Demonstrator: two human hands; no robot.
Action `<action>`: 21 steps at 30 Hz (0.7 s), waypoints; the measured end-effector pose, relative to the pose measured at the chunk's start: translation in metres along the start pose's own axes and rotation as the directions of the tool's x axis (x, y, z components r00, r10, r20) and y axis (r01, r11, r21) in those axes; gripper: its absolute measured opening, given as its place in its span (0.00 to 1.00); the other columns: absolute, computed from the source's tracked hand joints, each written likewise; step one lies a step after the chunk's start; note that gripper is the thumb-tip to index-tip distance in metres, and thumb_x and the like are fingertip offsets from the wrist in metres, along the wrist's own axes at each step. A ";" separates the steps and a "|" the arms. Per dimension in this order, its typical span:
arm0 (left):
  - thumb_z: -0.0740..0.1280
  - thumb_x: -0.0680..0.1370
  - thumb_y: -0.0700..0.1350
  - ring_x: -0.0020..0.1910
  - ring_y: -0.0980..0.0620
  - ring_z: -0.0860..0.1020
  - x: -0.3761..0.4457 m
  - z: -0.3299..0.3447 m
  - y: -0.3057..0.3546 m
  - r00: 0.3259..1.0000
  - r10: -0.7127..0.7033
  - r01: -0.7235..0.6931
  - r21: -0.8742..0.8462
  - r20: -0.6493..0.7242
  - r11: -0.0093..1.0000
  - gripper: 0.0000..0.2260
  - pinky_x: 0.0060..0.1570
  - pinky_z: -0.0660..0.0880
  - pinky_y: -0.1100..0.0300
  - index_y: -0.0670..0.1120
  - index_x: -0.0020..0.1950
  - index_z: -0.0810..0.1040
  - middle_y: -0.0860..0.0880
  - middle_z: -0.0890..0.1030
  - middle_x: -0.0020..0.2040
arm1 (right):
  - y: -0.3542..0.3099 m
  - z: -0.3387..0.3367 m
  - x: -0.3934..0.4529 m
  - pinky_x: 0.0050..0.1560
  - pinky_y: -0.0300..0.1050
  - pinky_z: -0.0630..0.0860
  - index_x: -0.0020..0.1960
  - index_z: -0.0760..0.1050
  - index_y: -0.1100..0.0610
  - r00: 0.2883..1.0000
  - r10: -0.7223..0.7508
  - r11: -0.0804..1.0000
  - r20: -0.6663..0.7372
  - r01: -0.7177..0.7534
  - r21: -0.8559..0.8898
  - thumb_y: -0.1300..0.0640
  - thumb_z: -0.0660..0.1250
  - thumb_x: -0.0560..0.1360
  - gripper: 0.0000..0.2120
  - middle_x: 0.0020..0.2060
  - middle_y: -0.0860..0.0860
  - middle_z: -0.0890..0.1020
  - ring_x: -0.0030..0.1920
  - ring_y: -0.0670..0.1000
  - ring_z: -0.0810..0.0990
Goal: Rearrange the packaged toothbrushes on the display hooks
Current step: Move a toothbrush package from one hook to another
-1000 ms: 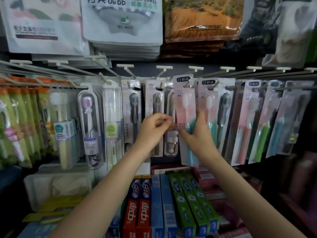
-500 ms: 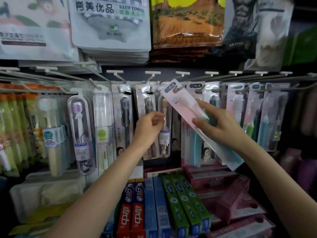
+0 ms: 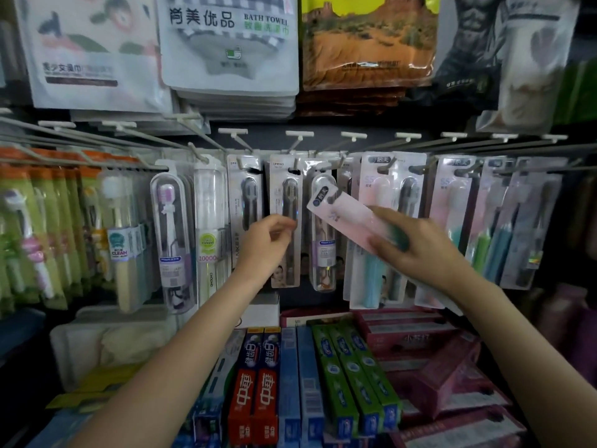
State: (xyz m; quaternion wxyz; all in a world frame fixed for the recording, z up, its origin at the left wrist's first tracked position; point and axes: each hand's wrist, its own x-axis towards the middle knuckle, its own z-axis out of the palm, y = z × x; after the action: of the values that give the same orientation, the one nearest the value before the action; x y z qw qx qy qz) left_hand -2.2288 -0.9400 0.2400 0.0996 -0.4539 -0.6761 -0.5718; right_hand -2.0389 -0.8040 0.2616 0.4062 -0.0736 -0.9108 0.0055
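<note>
1. Right now your right hand (image 3: 410,244) grips a pink toothbrush pack (image 3: 342,211); fingers are curled over its front, thumb side is blurred, so the exact pinch can't be told.
2. That pack is tilted, its top end pointing up and left past your fingertips, its lower end running down and right under your wrist. It's off the hooks, held in front of the hanging row.
3. Your left hand (image 3: 265,244) is raised beside a grey toothbrush pack (image 3: 286,221); fingers loosely curled, thumb and forefinger tips (image 3: 287,226) close together at that pack's front. Whether they actually pinch it, can't tell.
4. Just right of your left fingertips hangs a clear-cased toothbrush (image 3: 323,234); the pink pack's top corner overlaps it.
5. Behind your right fingers hang more pink packs (image 3: 378,185) on the display hooks (image 3: 384,168), with a dark-bristled one (image 3: 408,195) just above your knuckles.
6. Further right of your right hand: packs with green and teal handles (image 3: 494,247), hanging straight.
7. Left of your left hand: a white pack marked 10000 (image 3: 208,227), then a clear capsule with a pink-headed brush (image 3: 169,227), then green-carded packs (image 3: 48,227).
8. Below both wrists lie toothpaste boxes (image 3: 345,367), red, blue and green, lying flat, ends toward you.
9. Above the hooks hang bath towel bags (image 3: 229,43).
</note>
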 end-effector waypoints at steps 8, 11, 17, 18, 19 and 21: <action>0.62 0.78 0.36 0.52 0.59 0.75 -0.001 0.019 0.008 1.000 -0.009 0.009 0.002 0.022 1.000 0.09 0.47 0.70 0.75 0.45 0.55 0.78 0.53 0.79 0.51 | 0.008 -0.018 -0.014 0.25 0.33 0.69 0.63 0.75 0.57 0.960 0.249 0.931 -0.131 -0.200 0.306 0.52 0.62 0.77 0.17 0.30 0.46 0.77 0.26 0.44 0.75; 0.62 0.78 0.37 0.53 0.56 0.76 -0.002 0.025 0.008 1.000 -0.002 0.002 -0.001 0.031 1.000 0.09 0.54 0.72 0.65 0.47 0.54 0.78 0.53 0.79 0.52 | 0.008 -0.020 -0.005 0.25 0.26 0.66 0.62 0.74 0.60 0.956 0.249 0.943 -0.158 -0.202 0.265 0.55 0.61 0.78 0.15 0.26 0.41 0.69 0.25 0.36 0.73; 0.62 0.78 0.38 0.53 0.58 0.75 -0.006 0.032 0.005 0.999 -0.005 0.004 0.029 0.040 1.000 0.10 0.51 0.68 0.71 0.45 0.57 0.77 0.52 0.79 0.53 | 0.013 -0.004 -0.006 0.28 0.41 0.75 0.60 0.75 0.57 0.903 0.378 0.880 -0.202 -0.283 0.382 0.51 0.60 0.78 0.15 0.35 0.55 0.81 0.32 0.54 0.79; 0.62 0.78 0.37 0.53 0.57 0.75 -0.006 0.033 0.004 0.999 -0.011 0.010 0.037 0.034 0.999 0.10 0.52 0.68 0.69 0.44 0.58 0.77 0.51 0.79 0.54 | 0.012 0.001 -0.007 0.27 0.38 0.73 0.58 0.75 0.57 0.896 0.390 0.876 -0.213 -0.290 0.385 0.51 0.60 0.78 0.14 0.35 0.55 0.80 0.32 0.54 0.78; 0.62 0.78 0.37 0.54 0.56 0.75 -0.006 0.034 0.004 1.000 -0.013 0.012 0.041 0.025 0.999 0.11 0.54 0.69 0.68 0.43 0.59 0.77 0.50 0.79 0.55 | 0.012 0.004 -0.009 0.26 0.36 0.71 0.58 0.74 0.57 0.891 0.397 0.877 -0.218 -0.299 0.375 0.51 0.61 0.78 0.13 0.34 0.55 0.80 0.31 0.53 0.78; 0.63 0.78 0.37 0.56 0.55 0.75 -0.005 0.038 0.002 1.000 -0.010 0.009 0.051 0.020 0.999 0.13 0.54 0.68 0.69 0.42 0.62 0.75 0.48 0.78 0.57 | 0.012 0.011 -0.014 0.29 0.33 0.71 0.60 0.72 0.57 0.890 0.399 0.889 -0.220 -0.316 0.332 0.50 0.63 0.77 0.16 0.36 0.53 0.79 0.33 0.49 0.77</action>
State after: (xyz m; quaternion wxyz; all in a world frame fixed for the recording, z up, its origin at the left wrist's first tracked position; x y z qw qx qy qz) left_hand -2.2100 -0.9096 0.2252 0.1016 -0.4539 -0.6935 -0.5502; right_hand -2.0360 -0.7931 0.2431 0.5301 -0.1817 -0.8031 0.2026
